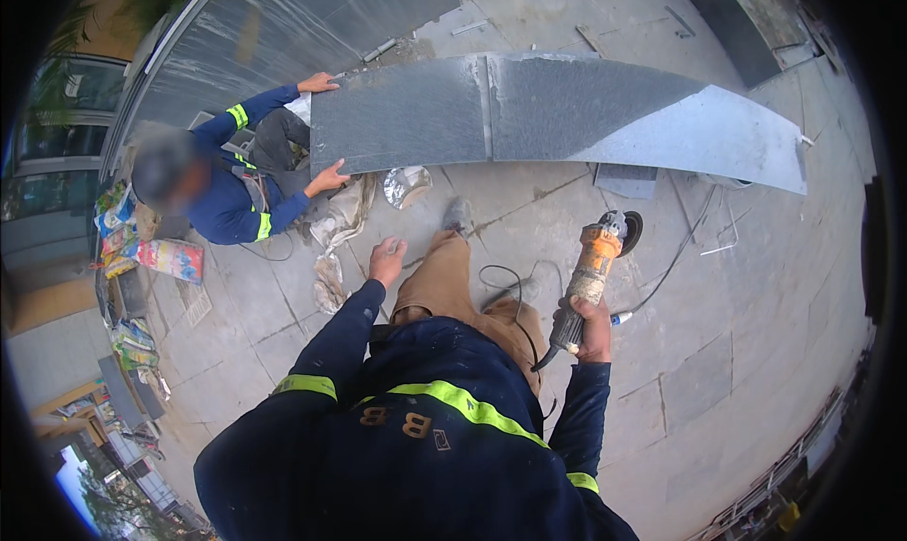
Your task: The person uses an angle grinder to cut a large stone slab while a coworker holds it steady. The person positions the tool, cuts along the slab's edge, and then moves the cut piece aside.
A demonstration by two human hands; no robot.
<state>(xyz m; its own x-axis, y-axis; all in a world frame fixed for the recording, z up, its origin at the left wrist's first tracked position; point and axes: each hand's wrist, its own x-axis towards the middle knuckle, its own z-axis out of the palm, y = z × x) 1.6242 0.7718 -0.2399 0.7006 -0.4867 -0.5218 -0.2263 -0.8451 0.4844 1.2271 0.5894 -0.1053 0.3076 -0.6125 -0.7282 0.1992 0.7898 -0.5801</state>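
Note:
My right hand [592, 327] is wrapped round the rear handle of an orange, dust-covered angle grinder [595, 262]. Its dark disc [632, 233] points away from me, short of the long slab's near edge. A black cord [546, 360] leaves the handle. My left hand [386, 261] hangs beside my thigh, fingers loosely curled, with nothing visible in it. Ahead lies a long grey stone slab [406, 116], with a joint across it and a pale right end [699, 139]. A co-worker in dark blue [236, 191] crouches at its left end, both hands at its edge.
Wrinkled cloth [343, 218] and a shiny round metal piece [407, 188] lie near the co-worker. Colourful bags [170, 259] stand at the left. A cable with a blue connector [621, 319] and a bent rod [726, 229] cross the paved floor at right.

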